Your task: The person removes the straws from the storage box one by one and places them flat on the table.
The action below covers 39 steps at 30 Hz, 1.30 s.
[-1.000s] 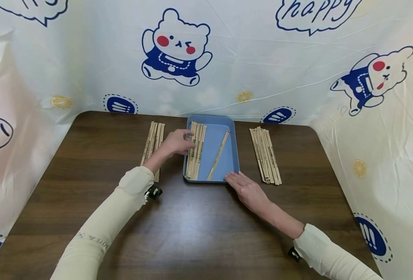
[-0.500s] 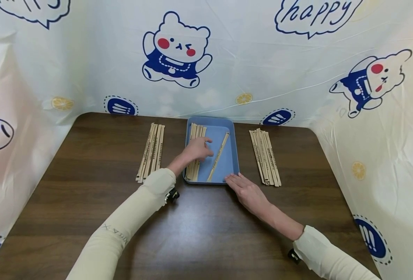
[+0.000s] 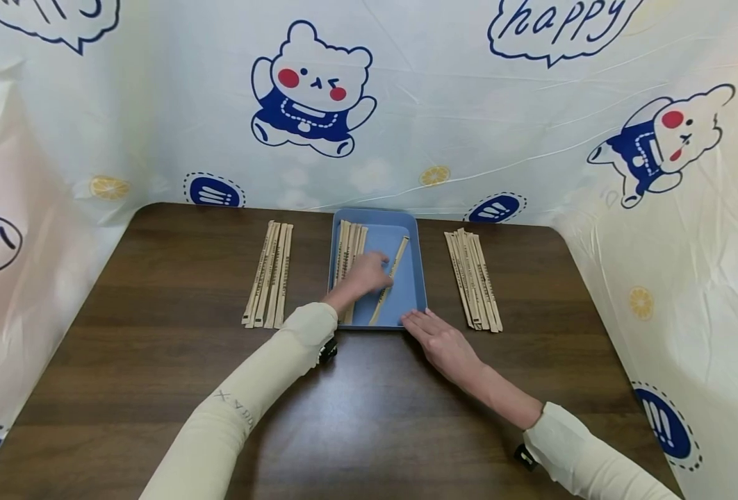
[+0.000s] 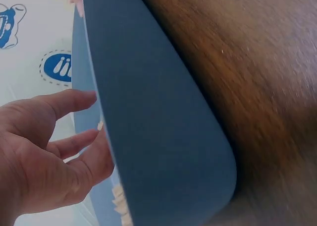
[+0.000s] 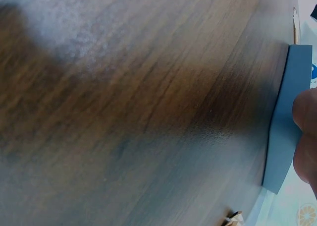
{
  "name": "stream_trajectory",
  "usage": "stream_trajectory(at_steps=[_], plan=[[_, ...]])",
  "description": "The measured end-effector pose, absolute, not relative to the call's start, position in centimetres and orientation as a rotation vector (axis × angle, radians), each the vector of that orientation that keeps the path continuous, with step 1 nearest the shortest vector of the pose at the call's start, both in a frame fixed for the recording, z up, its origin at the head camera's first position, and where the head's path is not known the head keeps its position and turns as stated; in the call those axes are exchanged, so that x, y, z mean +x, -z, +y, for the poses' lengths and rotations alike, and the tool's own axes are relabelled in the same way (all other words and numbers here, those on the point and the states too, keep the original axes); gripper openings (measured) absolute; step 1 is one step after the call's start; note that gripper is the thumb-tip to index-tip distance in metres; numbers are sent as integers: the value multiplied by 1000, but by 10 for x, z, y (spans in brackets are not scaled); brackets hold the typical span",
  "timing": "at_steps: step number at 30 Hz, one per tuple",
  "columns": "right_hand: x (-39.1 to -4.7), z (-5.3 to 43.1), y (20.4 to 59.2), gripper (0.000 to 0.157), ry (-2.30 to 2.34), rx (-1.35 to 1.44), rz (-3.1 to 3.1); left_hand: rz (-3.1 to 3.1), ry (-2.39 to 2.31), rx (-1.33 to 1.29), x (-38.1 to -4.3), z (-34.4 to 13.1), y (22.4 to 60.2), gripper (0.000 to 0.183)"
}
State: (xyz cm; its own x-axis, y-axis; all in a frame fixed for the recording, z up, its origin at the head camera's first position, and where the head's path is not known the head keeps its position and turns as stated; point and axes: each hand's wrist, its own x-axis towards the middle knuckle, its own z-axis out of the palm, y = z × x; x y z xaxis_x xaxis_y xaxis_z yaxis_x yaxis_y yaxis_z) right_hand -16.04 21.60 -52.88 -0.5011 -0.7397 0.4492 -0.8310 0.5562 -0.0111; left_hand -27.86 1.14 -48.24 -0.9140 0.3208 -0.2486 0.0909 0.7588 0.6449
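Right hand: fingers straight, on the near right corner of the tray. Left hand: fingers parted, over the tray, beside its lone stick; a bundle lies along the left side. Printed cloth hangs behind.

Sticks lie partly hidden — behind the left hand.

The head view faces down from above; both wrist views, close in, share the tray.
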Motion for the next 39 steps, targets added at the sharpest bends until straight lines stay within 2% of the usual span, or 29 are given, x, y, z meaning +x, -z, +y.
stream_trajectory(at_steps=[8, 12, 15, 16, 19, 23, 25, 27, 39], plan=[[-160, 217, 529, 31, -342, 1282, -2409, 2642, -914, 342, -277, 22, 488, 46], [-161, 216, 530, 36, -324, 1278, -2404, 2671, -849, 360, -278, 26, 490, 7], [-161, 216, 530, 39, -317, 1275, -2412, 2683, -814, 364, -278, 27, 492, 25], [-161, 216, 530, 37, -315, 1275, -2417, 2685, -815, 358, -278, 27, 492, 26], [-160, 216, 530, 30, -316, 1275, -2431, 2674, -848, 328, -277, 26, 491, 9], [-160, 217, 530, 34, -315, 1275, -2423, 2641, -887, 315, -276, 23, 488, 42], [-160, 217, 530, 32, -319, 1277, -2421, 2624, -894, 316, -276, 21, 487, 48], [-160, 217, 530, 30, -324, 1277, -2426, 2603, -913, 312, -275, 20, 485, 49], [-160, 216, 528, 41, -313, 1273, -2448, 2568, -1058, 214, -278, -14, 465, 48]])
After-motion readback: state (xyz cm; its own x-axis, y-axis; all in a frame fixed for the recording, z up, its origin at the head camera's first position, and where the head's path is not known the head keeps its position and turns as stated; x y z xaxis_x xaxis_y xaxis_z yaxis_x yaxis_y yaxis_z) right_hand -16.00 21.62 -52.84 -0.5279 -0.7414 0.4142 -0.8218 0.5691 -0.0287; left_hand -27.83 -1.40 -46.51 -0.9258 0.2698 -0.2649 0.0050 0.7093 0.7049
